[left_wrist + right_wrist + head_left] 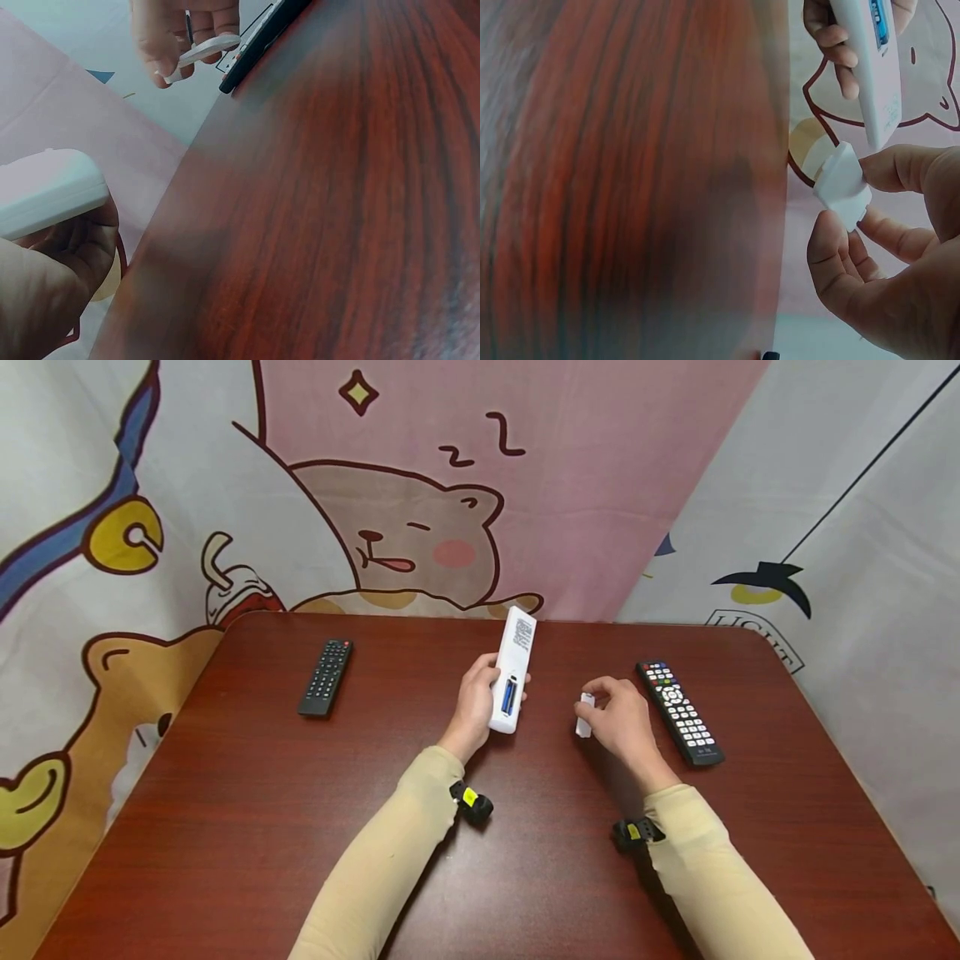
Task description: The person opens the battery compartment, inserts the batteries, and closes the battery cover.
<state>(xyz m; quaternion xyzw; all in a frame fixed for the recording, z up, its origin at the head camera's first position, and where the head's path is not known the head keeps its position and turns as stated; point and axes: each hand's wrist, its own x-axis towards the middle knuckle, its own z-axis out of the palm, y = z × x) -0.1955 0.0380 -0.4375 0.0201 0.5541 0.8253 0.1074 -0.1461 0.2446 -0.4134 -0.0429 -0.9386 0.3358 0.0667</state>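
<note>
My left hand [472,708] grips a white remote control [516,653], held above the table with its back toward me. Printed text covers part of that back. Its battery compartment lies uncovered, and a blue battery [508,697] shows inside; whether a second one sits there I cannot tell. To the right, my right hand [624,720] pinches a small white battery cover [845,184] between thumb and fingertips, apart from the remote. The right wrist view shows both the cover and the remote's open compartment. In the left wrist view only the remote's rounded end [56,187] appears.
A black remote [327,678] lies at the left of the brown table [225,827]. Another black remote with white buttons [679,713] lies just right of my right hand. Behind the table's far edge hangs a cartoon-printed curtain [585,485].
</note>
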